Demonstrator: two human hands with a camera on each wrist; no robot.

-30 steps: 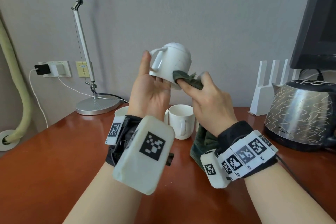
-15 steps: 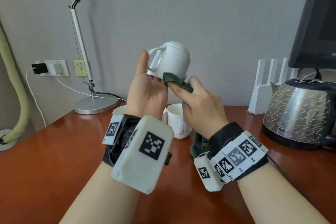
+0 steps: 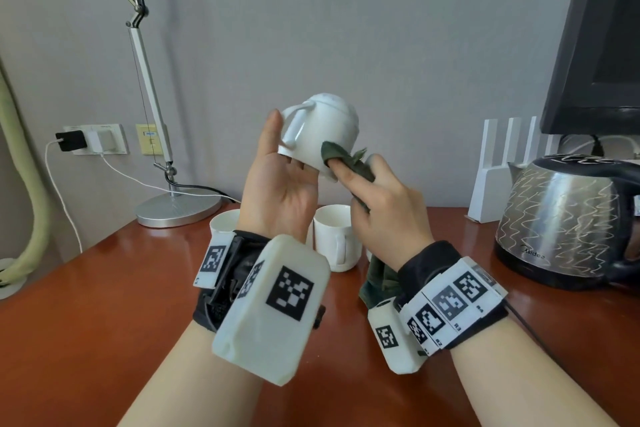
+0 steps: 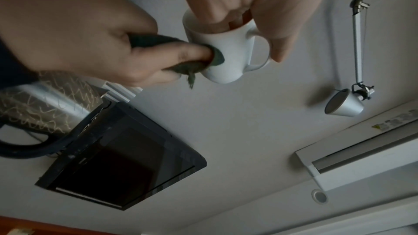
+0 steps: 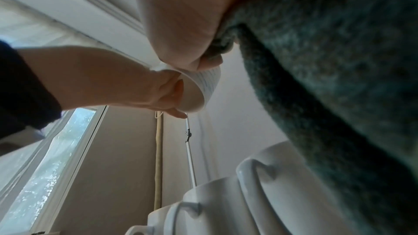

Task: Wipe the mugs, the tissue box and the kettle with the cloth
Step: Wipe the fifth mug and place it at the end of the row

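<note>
My left hand (image 3: 281, 184) holds a white mug (image 3: 323, 130) upside down at chest height, fingers inside its mouth (image 4: 226, 24) and thumb beside the handle. My right hand (image 3: 384, 208) grips a dark green cloth (image 3: 341, 158) and presses it with a fingertip against the mug's side near the rim. The rest of the cloth (image 5: 339, 63) hangs below that wrist. Two more white mugs (image 3: 334, 236) (image 3: 224, 222) stand upright on the table behind my hands. A steel kettle (image 3: 564, 218) with a wavy pattern stands at the right. No tissue box is in view.
The red-brown table (image 3: 104, 305) runs to a grey wall. A desk lamp's base (image 3: 178, 206) sits at the back left, with wall sockets and a white cable (image 3: 86, 142) beside it. A dark monitor (image 3: 602, 45) and a white router (image 3: 498, 173) stand behind the kettle.
The cloth under my right fingertip has slid a little leftward across the mug's side. My left hand keeps the same hold on the mug.
</note>
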